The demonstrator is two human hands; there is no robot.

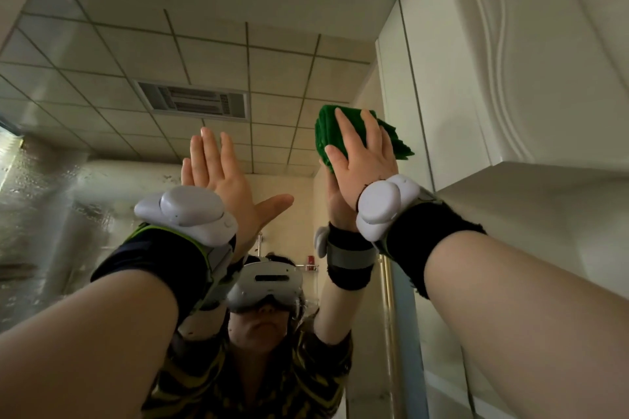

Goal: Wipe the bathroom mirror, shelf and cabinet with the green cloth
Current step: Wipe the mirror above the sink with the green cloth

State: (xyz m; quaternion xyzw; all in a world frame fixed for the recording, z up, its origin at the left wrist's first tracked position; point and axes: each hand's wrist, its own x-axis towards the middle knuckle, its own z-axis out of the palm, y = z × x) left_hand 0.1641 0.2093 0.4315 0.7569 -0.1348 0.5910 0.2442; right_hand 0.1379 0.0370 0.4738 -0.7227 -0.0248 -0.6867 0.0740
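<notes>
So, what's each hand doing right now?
Left hand: open, holding nothing.
Right hand: open, flat, pressing the green cloth against the mirror.

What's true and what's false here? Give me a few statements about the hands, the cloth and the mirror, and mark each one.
1. The right hand presses the green cloth against the mirror. True.
2. The left hand grips a second cloth. False: it holds nothing, and its fingers are straight and spread.
3. The cloth sits near the mirror's right edge, next to the white cabinet. True.
4. The cloth hangs loose from two fingertips. False: it is folded into a pad under the flat fingers.
</notes>
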